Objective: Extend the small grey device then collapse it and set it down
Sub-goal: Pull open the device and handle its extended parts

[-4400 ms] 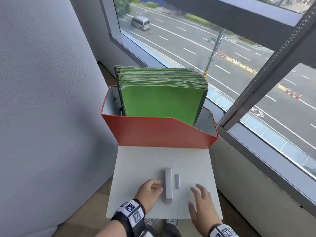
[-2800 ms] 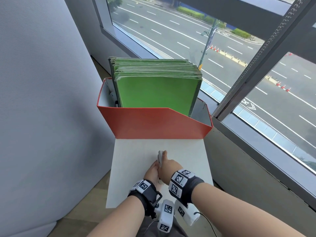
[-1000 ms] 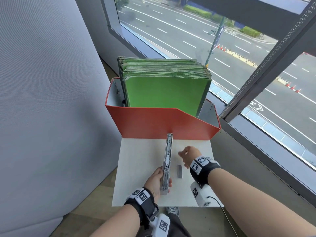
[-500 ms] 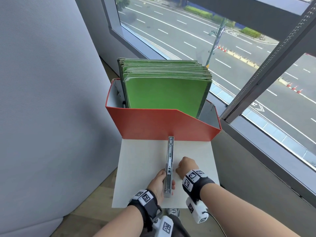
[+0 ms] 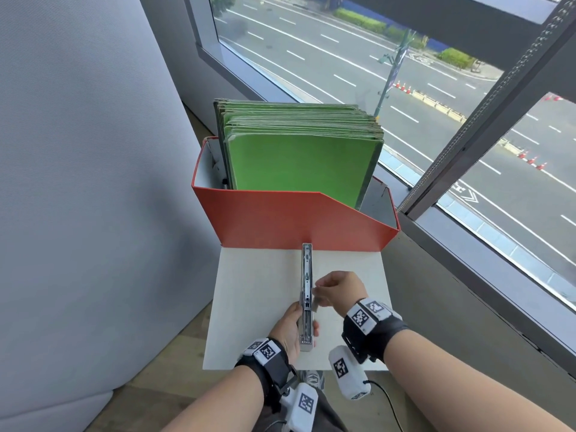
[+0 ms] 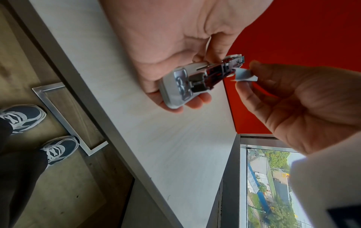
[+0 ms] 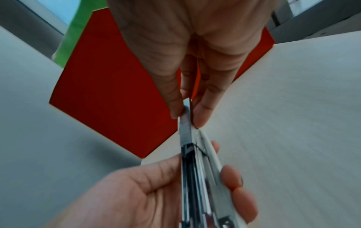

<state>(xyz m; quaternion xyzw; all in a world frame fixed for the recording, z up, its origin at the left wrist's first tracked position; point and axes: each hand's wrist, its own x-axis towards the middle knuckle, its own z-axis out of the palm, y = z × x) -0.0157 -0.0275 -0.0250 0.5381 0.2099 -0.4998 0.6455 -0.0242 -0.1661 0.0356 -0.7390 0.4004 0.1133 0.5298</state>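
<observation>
The small grey device [image 5: 307, 275] is drawn out long and points away from me toward the red box. My left hand [image 5: 305, 322] grips its near end above the white table [image 5: 255, 307], thumb on one side and fingers curled round the other [image 6: 195, 80]. My right hand [image 5: 316, 291] pinches a small grey strip [image 6: 244, 75] between thumb and fingertip. It holds the strip right beside the device's shiny metal middle [image 7: 185, 117]. I cannot tell whether the strip touches the device.
A red file box [image 5: 280, 219] packed with green folders [image 5: 296, 163] stands at the table's far edge, just past the device's tip. A grey partition is on the left and a window on the right. My shoes [image 6: 23, 117] are on the wooden floor below.
My right hand came down onto the small grey strip on the table, picked it up and brought it to the device's side. My left hand keeps holding the extended device.
</observation>
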